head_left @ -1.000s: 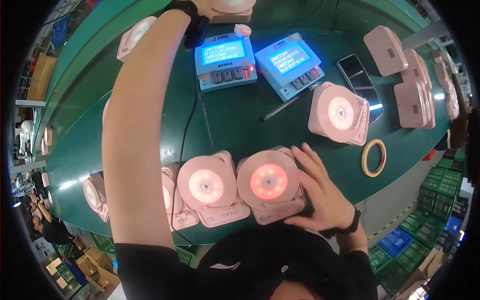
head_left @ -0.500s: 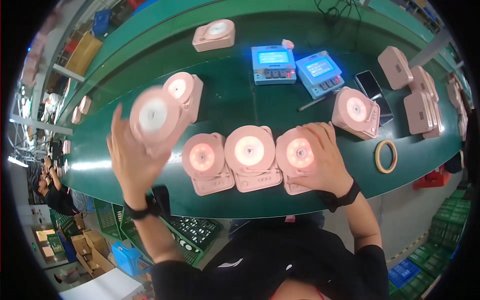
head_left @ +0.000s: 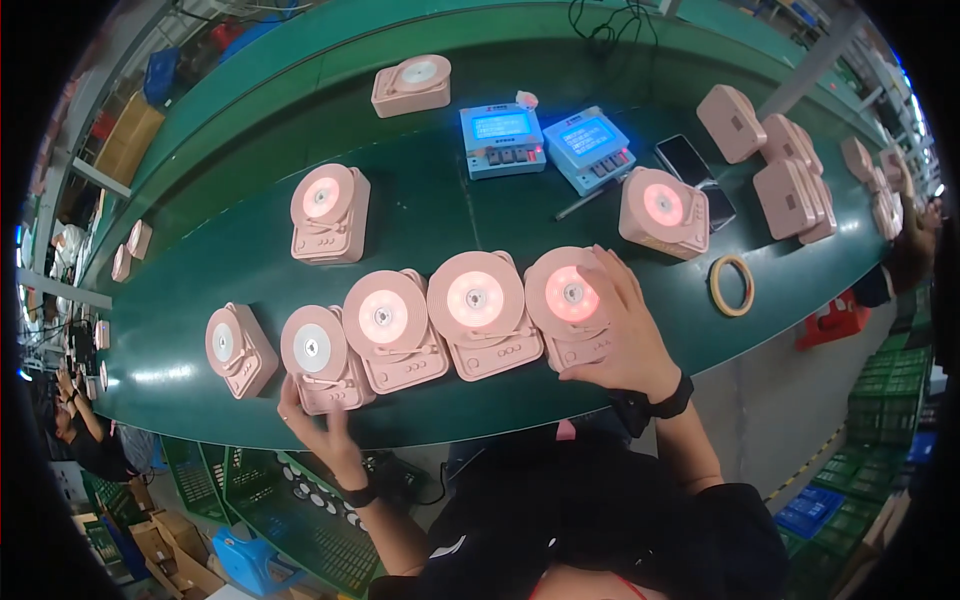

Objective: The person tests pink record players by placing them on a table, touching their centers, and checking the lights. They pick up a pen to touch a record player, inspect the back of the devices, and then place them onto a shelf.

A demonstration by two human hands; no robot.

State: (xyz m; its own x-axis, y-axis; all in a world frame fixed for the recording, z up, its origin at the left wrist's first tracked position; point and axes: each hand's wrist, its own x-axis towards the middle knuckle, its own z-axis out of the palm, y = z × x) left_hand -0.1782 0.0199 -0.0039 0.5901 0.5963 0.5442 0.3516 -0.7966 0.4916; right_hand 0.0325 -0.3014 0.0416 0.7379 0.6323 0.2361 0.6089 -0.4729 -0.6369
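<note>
Four pink mini turntables stand side by side near the front edge of the green table. My right hand [head_left: 630,335] wraps round the right side of the end one [head_left: 573,293], whose disc glows red. Beside it are two more lit turntables, one mid-row [head_left: 476,300] and one to its left [head_left: 383,315]. The leftmost turntable [head_left: 312,348] has an unlit disc; my left hand [head_left: 325,440] grips its near end, thumb in front and a finger at the left side. A separate unlit turntable [head_left: 238,350] sits tilted farther left.
Behind the row stand a lit turntable [head_left: 328,212], another at the right [head_left: 665,210] and an unlit one [head_left: 412,85]. Two blue testers with screens [head_left: 502,140] [head_left: 590,148], a phone [head_left: 683,160], a tape roll [head_left: 731,286] and stacked pink units [head_left: 785,195] lie beyond. Green crates [head_left: 300,520] are below.
My left hand has come down from mid-air, where it held a turntable. An unlit turntable now ends the row at left, and another shows beyond it. My right hand stays on its turntable.
</note>
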